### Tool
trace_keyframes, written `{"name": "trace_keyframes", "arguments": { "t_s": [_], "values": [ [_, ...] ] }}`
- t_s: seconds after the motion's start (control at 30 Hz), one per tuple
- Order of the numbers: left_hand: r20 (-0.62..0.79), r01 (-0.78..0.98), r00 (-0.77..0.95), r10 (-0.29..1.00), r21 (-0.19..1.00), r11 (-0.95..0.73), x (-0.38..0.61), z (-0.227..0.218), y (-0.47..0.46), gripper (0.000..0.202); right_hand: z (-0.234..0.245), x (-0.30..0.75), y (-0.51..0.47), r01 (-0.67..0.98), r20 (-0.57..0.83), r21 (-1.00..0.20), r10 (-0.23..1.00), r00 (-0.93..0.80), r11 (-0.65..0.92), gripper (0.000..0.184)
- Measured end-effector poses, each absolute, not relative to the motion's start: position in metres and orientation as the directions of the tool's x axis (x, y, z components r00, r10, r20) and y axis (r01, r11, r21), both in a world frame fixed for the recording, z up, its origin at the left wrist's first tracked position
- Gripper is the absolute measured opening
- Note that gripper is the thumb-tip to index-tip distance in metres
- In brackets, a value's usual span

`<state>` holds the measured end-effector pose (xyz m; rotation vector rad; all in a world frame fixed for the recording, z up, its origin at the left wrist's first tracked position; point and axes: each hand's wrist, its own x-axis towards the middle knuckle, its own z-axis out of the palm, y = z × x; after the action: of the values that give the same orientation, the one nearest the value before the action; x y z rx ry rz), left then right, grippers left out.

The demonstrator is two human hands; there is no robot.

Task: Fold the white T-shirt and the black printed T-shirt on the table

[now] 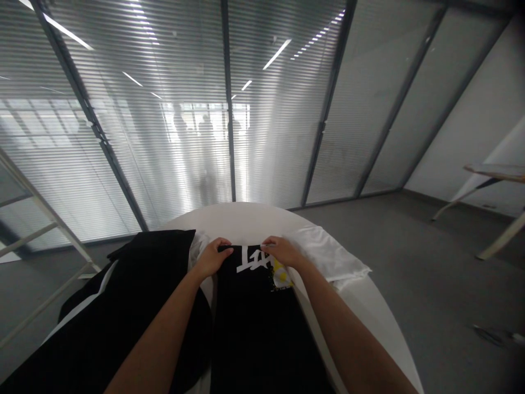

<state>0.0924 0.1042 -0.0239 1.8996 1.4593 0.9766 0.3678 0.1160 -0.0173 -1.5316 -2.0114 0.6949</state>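
Observation:
A black garment [258,328] with white lettering and a yellow and white splash print lies lengthwise before me as a long narrow strip. My left hand [214,257] pinches its far left corner between thumb and fingers. At the far right corner my right hand [281,250] grips the same edge, its fingers curled over the fabric and covering part of the print. To the left is a heap of black clothing [143,295], close by my left forearm. A folded white cloth [328,254] rests just right of my right hand.
Everything lies on a round white table [246,216]. A pale metal frame [53,219] stands at the left. Beyond the table runs a glass partition with blinds [270,137]. Another table [496,174] is at the right, and a dark cable [490,335] lies on the floor.

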Motion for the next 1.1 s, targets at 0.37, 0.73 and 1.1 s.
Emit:
{"name": "trace_keyframes", "arguments": {
  "t_s": [0.37,0.73,1.1],
  "values": [
    [0.089,0.736,0.116,0.989,0.661,-0.146,0.091,-0.018,0.102,0.029,-0.011,0.374,0.123,0.856,-0.007,-0.517,1.0,-0.006,0.001,0.026],
    [0.059,0.546,0.246,0.968,0.816,-0.188,0.077,0.005,0.095,0.026,-0.022,0.38,0.13,0.836,-0.071,-0.547,0.997,0.01,-0.047,0.03],
    [-0.141,0.462,0.202,0.969,0.886,0.033,0.078,-0.002,0.091,0.033,-0.021,0.379,0.127,0.778,0.018,-0.628,1.0,-0.023,0.029,0.024]
  ]
}}
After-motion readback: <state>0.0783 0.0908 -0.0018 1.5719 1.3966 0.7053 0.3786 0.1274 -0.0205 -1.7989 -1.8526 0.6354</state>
